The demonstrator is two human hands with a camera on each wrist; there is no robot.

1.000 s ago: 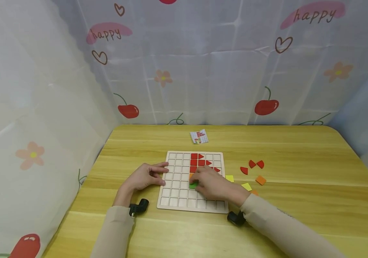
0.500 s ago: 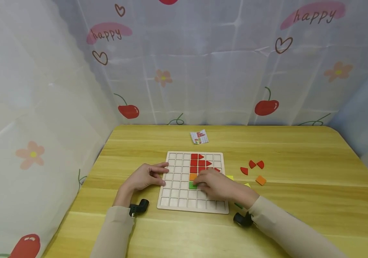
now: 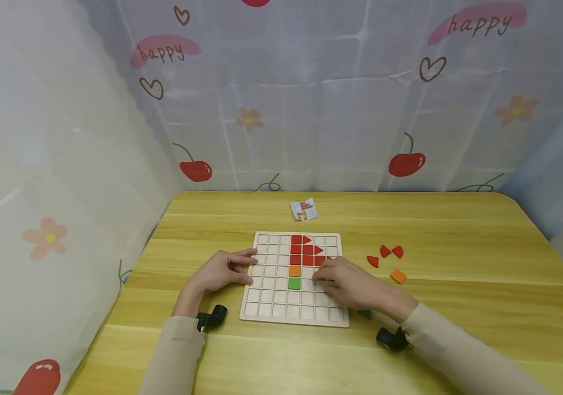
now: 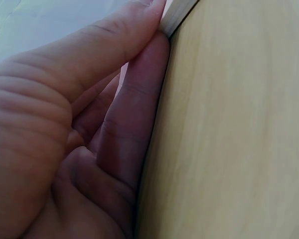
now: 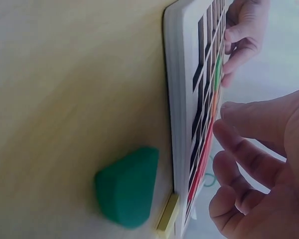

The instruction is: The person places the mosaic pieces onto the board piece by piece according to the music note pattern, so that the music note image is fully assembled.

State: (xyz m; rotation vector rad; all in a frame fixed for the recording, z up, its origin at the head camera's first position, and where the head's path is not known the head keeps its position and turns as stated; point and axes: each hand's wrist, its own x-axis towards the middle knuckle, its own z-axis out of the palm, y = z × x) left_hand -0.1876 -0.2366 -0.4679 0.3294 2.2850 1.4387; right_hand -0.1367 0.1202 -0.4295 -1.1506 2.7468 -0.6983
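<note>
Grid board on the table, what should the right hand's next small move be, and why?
Perhaps the right hand should reach for the loose orange square: no piece shows between that hand's fingers, the green square looks seated in the grid board, and the loose square lies off to the right. The picture card is too small to confirm this.

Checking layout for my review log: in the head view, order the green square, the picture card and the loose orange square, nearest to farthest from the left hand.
From the left hand:
1. Green square, on the board, right of the hand.
2. Picture card, on the table past the board's far edge.
3. Loose orange square, on the table, right of the board.
</note>
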